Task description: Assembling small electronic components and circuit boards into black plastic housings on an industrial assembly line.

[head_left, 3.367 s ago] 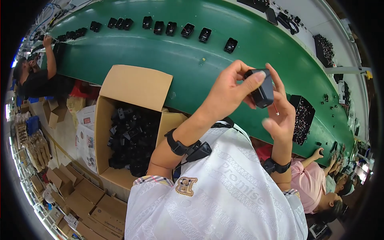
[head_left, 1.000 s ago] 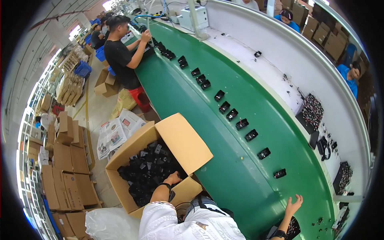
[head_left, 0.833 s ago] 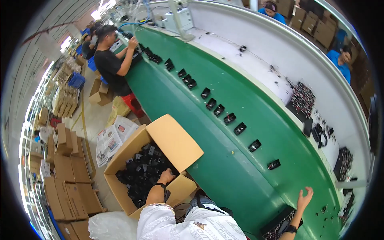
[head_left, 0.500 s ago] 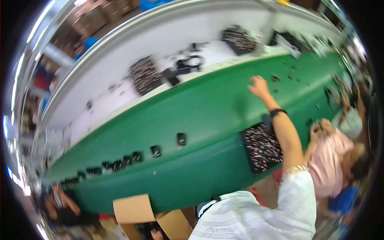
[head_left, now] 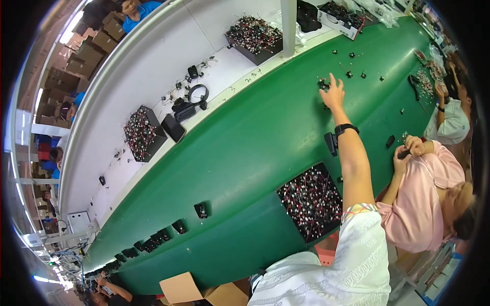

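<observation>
My right hand (head_left: 334, 96) reaches out over the green belt with its fingers spread, a dark band around its wrist. Right at its fingertips lies a small cluster of black wired parts (head_left: 322, 83); whether the fingers touch it I cannot tell. A black blocky piece (head_left: 331, 144) with a thin dark cord sits beside the wrist. Beneath my forearm, partly covered by my sleeve, is a black tray (head_left: 282, 194) heaped with small parts on red and black wires. My left hand is out of sight.
Black housings (head_left: 201, 209) form a row toward the far left. Black bins of wired parts (head_left: 253, 35) and a magnifier ring (head_left: 198, 94) stand on the white shelf behind a post (head_left: 288, 28). A co-worker in pink (head_left: 416, 199) works at right; a cardboard box (head_left: 181, 288) is near.
The view has shifted, and the blur is gone. My right hand has moved to the cluster of small parts, and its fingers have spread.
</observation>
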A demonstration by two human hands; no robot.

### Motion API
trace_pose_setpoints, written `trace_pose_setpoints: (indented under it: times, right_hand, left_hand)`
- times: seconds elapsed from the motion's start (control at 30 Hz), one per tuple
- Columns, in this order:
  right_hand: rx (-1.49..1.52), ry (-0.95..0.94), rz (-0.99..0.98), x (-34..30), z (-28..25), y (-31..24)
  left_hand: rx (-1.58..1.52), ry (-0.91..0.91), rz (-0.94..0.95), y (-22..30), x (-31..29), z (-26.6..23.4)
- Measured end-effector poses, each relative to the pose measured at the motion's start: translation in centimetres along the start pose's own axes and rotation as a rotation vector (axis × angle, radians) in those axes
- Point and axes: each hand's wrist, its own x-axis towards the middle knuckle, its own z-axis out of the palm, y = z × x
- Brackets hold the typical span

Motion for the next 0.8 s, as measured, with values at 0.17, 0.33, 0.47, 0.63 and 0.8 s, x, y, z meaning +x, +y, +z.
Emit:
trace_pose_setpoints:
  times: [0.17, 0.33, 0.47, 0.63, 0.8]
  right_hand:
    - [-0.084, -0.329, -0.063, 0.8, 2.1, -2.7]
    - [0.609, -0.709, -0.183, -3.8, 0.9, -6.0]
    - [0.694, -0.858, 0.02, -3.7, -4.1, -8.6]
    - [0.757, -0.971, 0.048, -3.0, -7.8, -8.5]
    - [0.806, -1.17, -0.045, -3.0, -10.6, -10.6]
  left_hand:
    - [0.097, -0.084, 0.06, -0.6, 0.2, -0.5]
    - [0.12, -0.036, 0.095, 9.6, -1.4, 3.1]
    - [0.001, -0.039, 0.22, 5.8, 6.7, 2.4]
    - [-0.016, 0.008, 0.323, 3.4, 7.5, 4.5]
    - [0.172, 0.047, 0.369, 1.5, 4.2, 6.8]
